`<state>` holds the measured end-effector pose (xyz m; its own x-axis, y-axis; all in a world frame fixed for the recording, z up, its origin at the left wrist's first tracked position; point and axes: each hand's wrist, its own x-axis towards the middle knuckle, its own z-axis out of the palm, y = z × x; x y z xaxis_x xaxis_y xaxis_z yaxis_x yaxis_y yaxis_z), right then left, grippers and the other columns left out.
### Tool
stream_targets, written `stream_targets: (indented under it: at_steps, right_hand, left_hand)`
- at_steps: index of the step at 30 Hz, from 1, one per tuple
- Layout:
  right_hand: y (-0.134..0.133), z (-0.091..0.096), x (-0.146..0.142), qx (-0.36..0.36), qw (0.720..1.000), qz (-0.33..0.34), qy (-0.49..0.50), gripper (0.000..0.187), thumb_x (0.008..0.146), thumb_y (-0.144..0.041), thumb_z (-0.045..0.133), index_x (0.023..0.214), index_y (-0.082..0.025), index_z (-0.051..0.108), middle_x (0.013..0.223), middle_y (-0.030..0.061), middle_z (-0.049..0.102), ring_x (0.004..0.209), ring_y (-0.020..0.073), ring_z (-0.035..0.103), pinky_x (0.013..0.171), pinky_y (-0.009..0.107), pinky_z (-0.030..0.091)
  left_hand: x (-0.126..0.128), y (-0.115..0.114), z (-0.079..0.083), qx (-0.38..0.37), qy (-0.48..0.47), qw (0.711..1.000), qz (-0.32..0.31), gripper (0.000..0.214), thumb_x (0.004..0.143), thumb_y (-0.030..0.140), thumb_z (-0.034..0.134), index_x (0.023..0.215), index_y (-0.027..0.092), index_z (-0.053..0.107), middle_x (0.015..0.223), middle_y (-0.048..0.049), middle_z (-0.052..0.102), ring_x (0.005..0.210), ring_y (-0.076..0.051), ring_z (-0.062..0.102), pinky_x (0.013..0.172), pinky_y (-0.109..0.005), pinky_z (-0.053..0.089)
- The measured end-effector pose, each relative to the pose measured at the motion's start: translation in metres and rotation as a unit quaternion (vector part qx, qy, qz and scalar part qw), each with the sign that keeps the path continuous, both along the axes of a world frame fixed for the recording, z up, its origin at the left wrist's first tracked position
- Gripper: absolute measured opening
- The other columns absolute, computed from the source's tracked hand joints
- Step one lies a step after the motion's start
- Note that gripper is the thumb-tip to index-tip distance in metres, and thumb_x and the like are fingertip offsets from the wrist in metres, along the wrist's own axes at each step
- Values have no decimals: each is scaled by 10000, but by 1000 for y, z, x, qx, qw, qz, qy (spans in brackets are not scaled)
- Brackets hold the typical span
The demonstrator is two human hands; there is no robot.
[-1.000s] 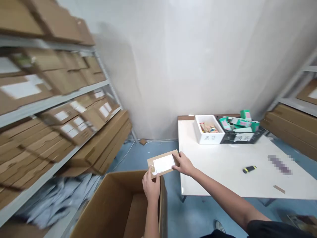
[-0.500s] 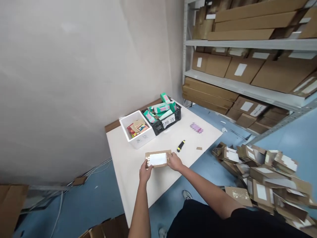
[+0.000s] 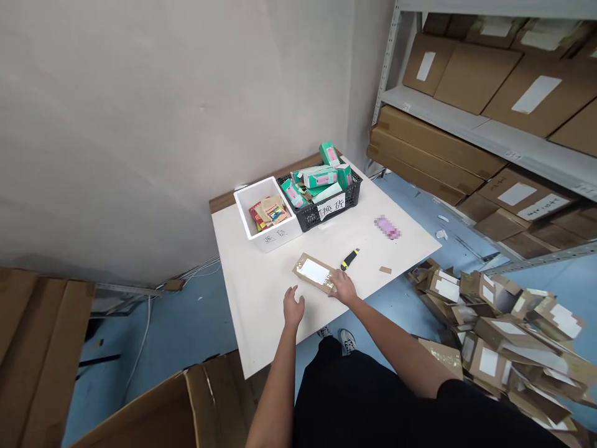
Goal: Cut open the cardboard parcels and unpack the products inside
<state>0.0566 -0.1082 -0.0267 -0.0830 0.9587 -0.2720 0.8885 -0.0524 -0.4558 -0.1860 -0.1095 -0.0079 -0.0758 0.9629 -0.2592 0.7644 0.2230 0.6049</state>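
A flat brown cardboard parcel with a white label [image 3: 314, 272] lies on the white table [image 3: 261, 292]. My right hand [image 3: 344, 287] rests on the parcel's near right corner, fingers curled on its edge. My left hand [image 3: 293, 306] hovers just left of the parcel, fingers loosely apart, holding nothing. A black and yellow utility knife [image 3: 349, 259] lies just right of the parcel.
A white bin [image 3: 265, 214] of small packets and a black crate [image 3: 321, 186] of green boxes stand at the table's back. Shelves of cardboard boxes [image 3: 471, 81] rise on the right, a heap of small parcels [image 3: 504, 323] lies on the floor, and an open carton [image 3: 153, 410] sits near left.
I turned from the open carton to the table. The parcel, earlier held in both hands, now lies on the table. My left hand has let go of it.
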Motion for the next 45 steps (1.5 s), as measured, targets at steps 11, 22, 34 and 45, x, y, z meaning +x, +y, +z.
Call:
stream_targets:
  at_steps: [11,22,34,45]
  right_hand:
    - [18,27,-8,-82,996,-1,-17,616,900,-261,744,1498,-308,605,1567,139,456,1385,344,480,1041,399,485]
    - [26,46,96,-97,988,-109,-48,673,968,-253,634,1616,-250,453,1726,142,296,1502,335,404,1126,407,434]
    - [123,-57,107,-216,965,-147,-17,733,1060,-517,518,1696,-257,262,1475,204,552,1328,343,567,1033,413,465]
    - [154,-43,77,-131,973,-125,143,617,1003,-214,418,1617,-232,365,1444,155,581,1167,274,675,993,393,533]
  left_hand:
    - [2,123,1,-35,64,967,-244,876,901,428,674,1664,195,312,1749,-133,305,1591,-325,332,1271,-426,348]
    - [31,131,-2,-143,233,911,-308,1390,703,575,856,1720,163,2,1798,-147,-58,1659,-373,-36,1272,-480,322]
    - [52,103,-2,-214,195,936,-200,1436,669,382,909,1712,295,-73,1802,-126,-73,1508,-399,451,1057,-423,539]
    - [65,95,19,-228,196,940,-164,1492,620,352,948,1697,396,-83,1811,-67,-37,1454,-363,494,952,-386,565]
